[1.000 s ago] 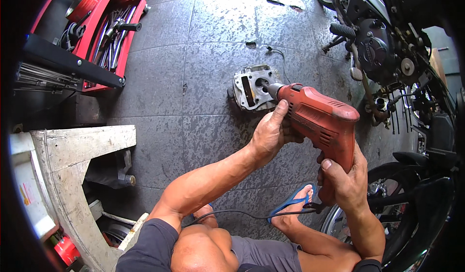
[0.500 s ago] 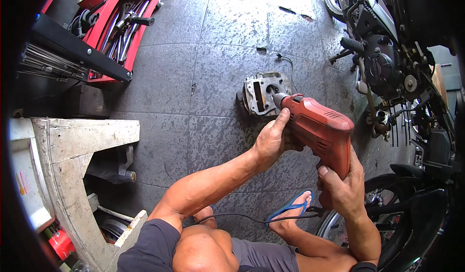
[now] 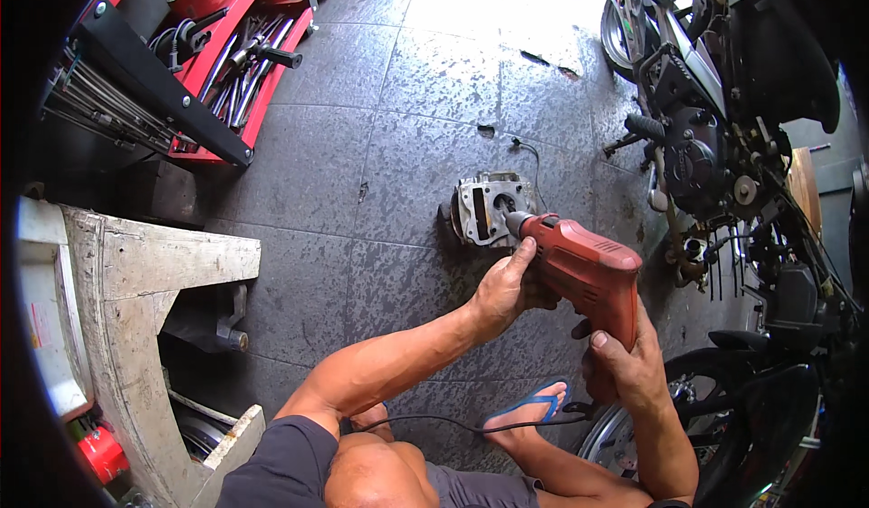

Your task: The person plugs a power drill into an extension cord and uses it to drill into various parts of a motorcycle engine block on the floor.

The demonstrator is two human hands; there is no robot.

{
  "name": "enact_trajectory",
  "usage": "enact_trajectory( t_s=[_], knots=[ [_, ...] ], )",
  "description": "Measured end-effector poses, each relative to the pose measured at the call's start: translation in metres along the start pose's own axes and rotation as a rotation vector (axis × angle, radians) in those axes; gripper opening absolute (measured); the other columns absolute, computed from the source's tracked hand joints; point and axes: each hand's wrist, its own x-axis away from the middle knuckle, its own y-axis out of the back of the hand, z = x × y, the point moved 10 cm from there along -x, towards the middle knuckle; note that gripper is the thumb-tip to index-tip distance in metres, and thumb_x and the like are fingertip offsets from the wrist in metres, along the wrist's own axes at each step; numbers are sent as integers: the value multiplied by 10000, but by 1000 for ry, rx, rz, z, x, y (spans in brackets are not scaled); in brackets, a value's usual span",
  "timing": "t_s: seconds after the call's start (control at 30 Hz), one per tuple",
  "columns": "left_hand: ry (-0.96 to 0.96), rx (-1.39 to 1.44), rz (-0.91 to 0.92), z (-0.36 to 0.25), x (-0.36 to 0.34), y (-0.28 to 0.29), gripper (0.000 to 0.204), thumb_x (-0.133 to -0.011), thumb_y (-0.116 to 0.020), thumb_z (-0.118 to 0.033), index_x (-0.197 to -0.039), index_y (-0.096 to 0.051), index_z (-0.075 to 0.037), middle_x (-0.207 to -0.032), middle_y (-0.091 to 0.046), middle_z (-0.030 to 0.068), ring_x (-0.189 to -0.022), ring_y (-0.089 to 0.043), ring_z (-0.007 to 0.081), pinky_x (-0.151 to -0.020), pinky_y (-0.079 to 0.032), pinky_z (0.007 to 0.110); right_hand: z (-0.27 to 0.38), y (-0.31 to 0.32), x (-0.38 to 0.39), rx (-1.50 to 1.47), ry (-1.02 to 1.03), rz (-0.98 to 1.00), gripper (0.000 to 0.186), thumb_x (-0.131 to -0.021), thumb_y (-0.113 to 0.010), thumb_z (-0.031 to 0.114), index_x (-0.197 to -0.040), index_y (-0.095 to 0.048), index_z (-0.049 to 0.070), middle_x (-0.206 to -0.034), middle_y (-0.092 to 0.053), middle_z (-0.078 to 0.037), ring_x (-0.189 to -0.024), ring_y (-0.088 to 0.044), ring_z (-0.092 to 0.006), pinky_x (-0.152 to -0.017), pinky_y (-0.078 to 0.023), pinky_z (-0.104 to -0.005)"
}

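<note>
A red power drill points away from me and to the left. My right hand is wrapped round its handle, while my left hand grips the front of its body, thumb on top near the chuck. The grey chuck reaches a round opening in a metal engine cylinder head resting on the floor; whether the bit touches inside I cannot tell. A long dark slot shows beside that opening. The drill's black cord runs from the handle leftward over my feet.
A red tool cart with several metal tools stands far left. Nearer on the left is a worn white wooden bench. A partly stripped motorcycle fills the right side. A thin black cable lies beyond the cylinder head on the tiled floor.
The view has shifted, so the floor and cylinder head sit lower in the picture. Both hands keep hold of the drill, which still points at the same opening.
</note>
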Motion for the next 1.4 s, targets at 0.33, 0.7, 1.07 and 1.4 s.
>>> enact_trajectory(
  t_s=[0.33,0.7,1.07,1.4],
  knots=[
    [47,-519,-79,43,51,17,546,-1069,-445,-488,-1008,-651,14,-868,-711,117,-759,-655,174,-723,-539,333,36,9,-25,206,71,94,747,-854,-713,109,-1524,-390,44,-944,-631,-49,-642,-570,-74,-553,-480,-252],
    [35,-1026,-254,21,89,-21,415,-1065,-521,-358,-871,-619,-4,-761,-660,52,-711,-603,118,-675,-496,297,37,63,-37,408,384,241,890,-842,-772,250,-1490,-304,-142,-975,-663,-382,-999,-680,-501,-900,-524,-457],
    [-353,-943,-224,-91,72,-94,334,-1045,-589,-289,-855,-622,-16,-738,-637,28,-700,-555,76,-629,-453,271,34,53,-55,380,355,299,891,-803,-775,146,-1534,-308,-62,-1075,-690,-325,-1021,-713,-429,-909,-529,-405],
    [-486,-1160,-771,-167,4,115,356,-1025,-592,-320,-1031,-646,31,-924,-703,123,-861,-658,195,-802,-528,340,54,34,-56,318,14,147,846,-780,-743,64,-1527,-363,-48,-1133,-702,-164,-1013,-663,-217,-978,-485,-333]
  ],
)
